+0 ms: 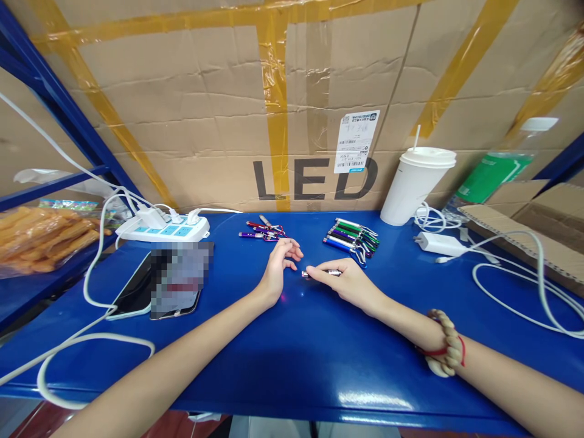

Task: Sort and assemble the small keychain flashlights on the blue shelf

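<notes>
My right hand (353,283) pinches a small pen-shaped keychain flashlight (334,272), its silver tip facing left toward my other hand. Part of its body is hidden by the fingers. Just left of it, my left hand (276,274) is raised over the table with fingers loosely curved and apart, nothing in it. A faint reddish glow shows on the blue surface below. Beyond my left hand lie several red and purple keychain flashlights (253,235). Behind my right hand is a row of green, black and blue ones (340,244) with carabiner clips.
On the blue table (255,371), a power strip (196,229) and two phones (130,289) (176,313) lie left. A white cup (408,188), bottle (495,173), charger (440,244) with looped cable and open carton (561,255) stand right. A large cardboard box (205,121) backs the table.
</notes>
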Demonstrator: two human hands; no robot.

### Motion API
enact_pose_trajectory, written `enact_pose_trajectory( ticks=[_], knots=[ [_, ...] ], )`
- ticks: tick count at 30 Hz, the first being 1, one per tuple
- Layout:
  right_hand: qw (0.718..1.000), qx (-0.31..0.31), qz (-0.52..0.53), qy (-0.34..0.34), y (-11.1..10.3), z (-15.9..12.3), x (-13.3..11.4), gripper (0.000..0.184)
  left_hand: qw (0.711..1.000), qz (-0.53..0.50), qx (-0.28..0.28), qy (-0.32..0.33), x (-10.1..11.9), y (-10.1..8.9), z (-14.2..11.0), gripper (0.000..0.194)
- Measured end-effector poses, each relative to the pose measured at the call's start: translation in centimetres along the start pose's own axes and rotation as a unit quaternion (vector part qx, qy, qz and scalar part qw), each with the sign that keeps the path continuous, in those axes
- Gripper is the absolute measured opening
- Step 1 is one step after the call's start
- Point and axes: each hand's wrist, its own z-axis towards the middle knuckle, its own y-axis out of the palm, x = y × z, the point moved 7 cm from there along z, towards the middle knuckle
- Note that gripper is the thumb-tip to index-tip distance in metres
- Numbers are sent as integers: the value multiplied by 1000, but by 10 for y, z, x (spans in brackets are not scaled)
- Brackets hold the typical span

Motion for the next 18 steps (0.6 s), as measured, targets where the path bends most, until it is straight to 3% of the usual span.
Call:
enact_pose_trajectory(
  ticks=[8,18],
  knots=[
    [1000,3,-10,-12,-1,2,-1,54,1000,3,-6,-1,0,1,0,18],
    [999,-6,-26,-26,0,1,-2,51,1000,10,-7,-7,1,2,-1,18]
  ],
)
